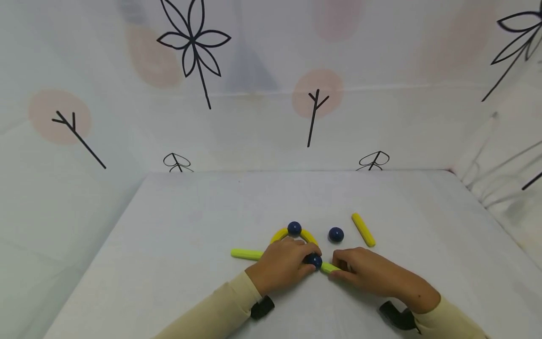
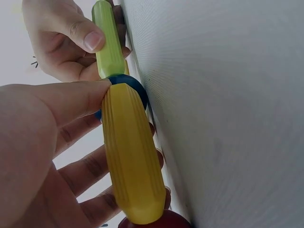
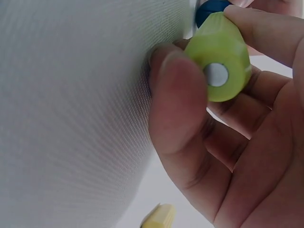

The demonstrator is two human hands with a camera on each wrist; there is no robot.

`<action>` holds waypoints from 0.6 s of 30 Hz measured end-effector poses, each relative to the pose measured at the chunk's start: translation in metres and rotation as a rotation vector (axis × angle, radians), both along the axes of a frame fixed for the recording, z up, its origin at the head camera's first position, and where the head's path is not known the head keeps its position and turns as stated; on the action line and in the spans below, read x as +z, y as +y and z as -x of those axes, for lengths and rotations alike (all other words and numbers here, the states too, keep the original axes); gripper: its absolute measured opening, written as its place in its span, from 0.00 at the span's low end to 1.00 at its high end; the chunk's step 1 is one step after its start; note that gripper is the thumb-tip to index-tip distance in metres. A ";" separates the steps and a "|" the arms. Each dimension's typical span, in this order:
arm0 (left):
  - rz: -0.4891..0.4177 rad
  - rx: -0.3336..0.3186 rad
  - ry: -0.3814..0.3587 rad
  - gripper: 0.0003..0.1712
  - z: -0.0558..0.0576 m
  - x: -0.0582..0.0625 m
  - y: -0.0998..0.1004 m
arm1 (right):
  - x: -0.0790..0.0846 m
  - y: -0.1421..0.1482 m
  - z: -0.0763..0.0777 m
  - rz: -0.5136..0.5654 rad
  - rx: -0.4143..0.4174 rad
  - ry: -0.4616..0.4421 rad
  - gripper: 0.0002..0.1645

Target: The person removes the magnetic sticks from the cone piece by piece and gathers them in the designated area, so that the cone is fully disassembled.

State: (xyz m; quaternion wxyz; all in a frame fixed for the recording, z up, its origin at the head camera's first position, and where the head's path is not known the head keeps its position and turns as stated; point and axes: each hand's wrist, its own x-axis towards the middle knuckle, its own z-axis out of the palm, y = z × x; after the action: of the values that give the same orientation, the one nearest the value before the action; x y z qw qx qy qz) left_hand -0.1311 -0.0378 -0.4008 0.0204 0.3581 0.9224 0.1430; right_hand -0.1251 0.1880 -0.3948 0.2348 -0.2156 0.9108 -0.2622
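Note:
My left hand pinches a dark blue ball between thumb and fingers, low over the white surface. My right hand holds a short lime-green rod by thumb and fingers, its far end right at that ball. The rod's near end shows a round metal disc. In the left wrist view a ribbed yellow rod runs from the ball to a dark red ball. Curved yellow rods meet at another blue ball beyond my left hand, which hides the middle.
Another lime-green rod sticks out left of my left hand. A loose blue ball and a straight yellow rod lie beyond my right hand. White cloth walls with drawn plants enclose the white table.

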 end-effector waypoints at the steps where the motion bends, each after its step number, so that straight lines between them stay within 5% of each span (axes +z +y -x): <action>1: 0.000 0.001 0.000 0.17 0.000 0.000 0.000 | 0.000 0.000 0.000 -0.001 0.001 0.000 0.09; 18: 0.013 0.008 -0.036 0.18 -0.001 0.003 0.001 | -0.001 0.006 0.001 0.068 0.037 -0.034 0.10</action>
State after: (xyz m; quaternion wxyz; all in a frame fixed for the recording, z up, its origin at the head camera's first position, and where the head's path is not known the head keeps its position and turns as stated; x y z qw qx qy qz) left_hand -0.1299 -0.0370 -0.3981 0.0386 0.3516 0.9243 0.1437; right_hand -0.1257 0.1943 -0.3960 0.2477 -0.2360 0.8930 -0.2925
